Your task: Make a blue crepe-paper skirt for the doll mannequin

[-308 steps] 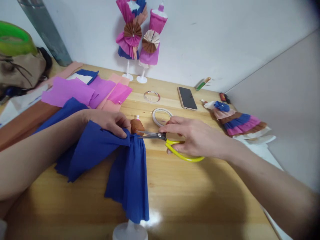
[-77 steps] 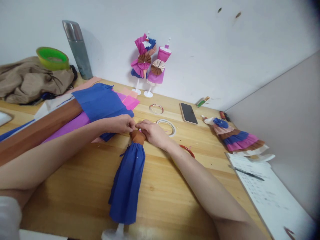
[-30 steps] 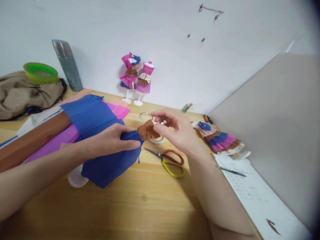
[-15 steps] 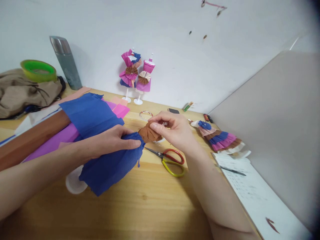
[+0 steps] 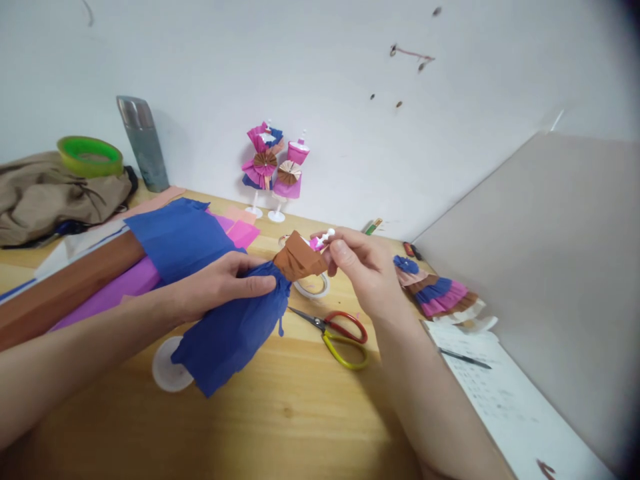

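A miniature dress form lies tilted between my hands, its white round stand base [image 5: 173,364] toward the lower left. Around its lower part hangs a blue crepe paper skirt [image 5: 230,333], gathered at the waist. My left hand [image 5: 233,280] is closed round that waist, thumb on top. Brown crepe paper [image 5: 297,257] wraps the upper body. Out of it pokes the pink and white neck [image 5: 324,239]. At the brown paper's top edge, my right hand [image 5: 357,263] pinches with thumb and fingers; its other fingertips are partly hidden.
Open scissors [image 5: 333,333] and a tape roll [image 5: 325,285] lie just beyond my hands. Crepe paper sheets [image 5: 175,233] cover the left. Two dressed forms [image 5: 287,177] stand by the wall. Right are a layered paper dress [image 5: 440,293] and a notebook [image 5: 480,387] with a pen.
My right hand has shifted from the brown paper's side to its top edge, uncovering the paper and the neck. The view has tipped up slightly. My left hand keeps its hold.
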`<control>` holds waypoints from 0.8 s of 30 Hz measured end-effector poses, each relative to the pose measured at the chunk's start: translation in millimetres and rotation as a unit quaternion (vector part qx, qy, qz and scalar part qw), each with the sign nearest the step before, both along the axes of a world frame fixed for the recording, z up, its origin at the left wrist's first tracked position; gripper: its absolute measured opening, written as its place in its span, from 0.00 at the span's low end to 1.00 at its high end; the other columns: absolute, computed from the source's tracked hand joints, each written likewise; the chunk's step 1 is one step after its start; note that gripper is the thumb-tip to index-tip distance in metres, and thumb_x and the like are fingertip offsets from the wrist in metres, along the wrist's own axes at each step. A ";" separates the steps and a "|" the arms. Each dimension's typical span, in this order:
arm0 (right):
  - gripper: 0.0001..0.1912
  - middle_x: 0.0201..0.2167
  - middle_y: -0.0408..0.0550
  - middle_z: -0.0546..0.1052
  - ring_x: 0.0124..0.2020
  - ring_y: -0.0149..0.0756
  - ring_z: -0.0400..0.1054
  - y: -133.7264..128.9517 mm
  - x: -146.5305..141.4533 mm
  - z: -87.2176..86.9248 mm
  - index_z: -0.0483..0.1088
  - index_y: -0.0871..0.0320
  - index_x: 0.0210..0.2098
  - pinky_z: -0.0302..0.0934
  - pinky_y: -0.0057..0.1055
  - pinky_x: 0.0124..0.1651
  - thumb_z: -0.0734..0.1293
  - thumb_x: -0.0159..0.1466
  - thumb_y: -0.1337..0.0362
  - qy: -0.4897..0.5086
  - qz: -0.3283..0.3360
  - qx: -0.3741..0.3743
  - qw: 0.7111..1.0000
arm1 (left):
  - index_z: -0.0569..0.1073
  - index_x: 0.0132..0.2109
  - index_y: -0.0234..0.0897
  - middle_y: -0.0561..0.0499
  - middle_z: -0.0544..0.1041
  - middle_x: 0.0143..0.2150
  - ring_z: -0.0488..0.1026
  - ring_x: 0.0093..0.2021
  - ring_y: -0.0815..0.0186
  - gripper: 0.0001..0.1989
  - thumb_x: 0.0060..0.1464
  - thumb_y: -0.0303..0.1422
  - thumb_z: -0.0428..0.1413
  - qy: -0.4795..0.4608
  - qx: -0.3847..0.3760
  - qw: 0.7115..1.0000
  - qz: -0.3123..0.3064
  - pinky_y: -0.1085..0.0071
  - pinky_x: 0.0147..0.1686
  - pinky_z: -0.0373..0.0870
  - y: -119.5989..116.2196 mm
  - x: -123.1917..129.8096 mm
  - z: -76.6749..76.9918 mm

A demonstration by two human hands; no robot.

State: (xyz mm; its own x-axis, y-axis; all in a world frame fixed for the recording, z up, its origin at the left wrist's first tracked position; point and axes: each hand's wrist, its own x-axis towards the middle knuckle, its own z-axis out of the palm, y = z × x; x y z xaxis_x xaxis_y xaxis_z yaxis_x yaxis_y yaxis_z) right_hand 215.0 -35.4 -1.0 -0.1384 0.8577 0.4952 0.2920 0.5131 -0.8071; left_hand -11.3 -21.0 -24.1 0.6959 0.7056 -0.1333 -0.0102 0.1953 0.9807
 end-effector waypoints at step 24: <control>0.08 0.21 0.39 0.65 0.23 0.26 0.56 -20.4 -14.8 5.7 0.66 0.59 0.23 0.51 0.26 0.25 0.66 0.59 0.68 -0.062 -0.068 0.072 0.993 | 0.74 0.37 0.30 0.46 0.79 0.32 0.75 0.29 0.63 0.21 0.51 0.48 0.60 0.034 0.104 0.994 0.005 0.74 0.28 0.71 -4.9 4.0 -0.2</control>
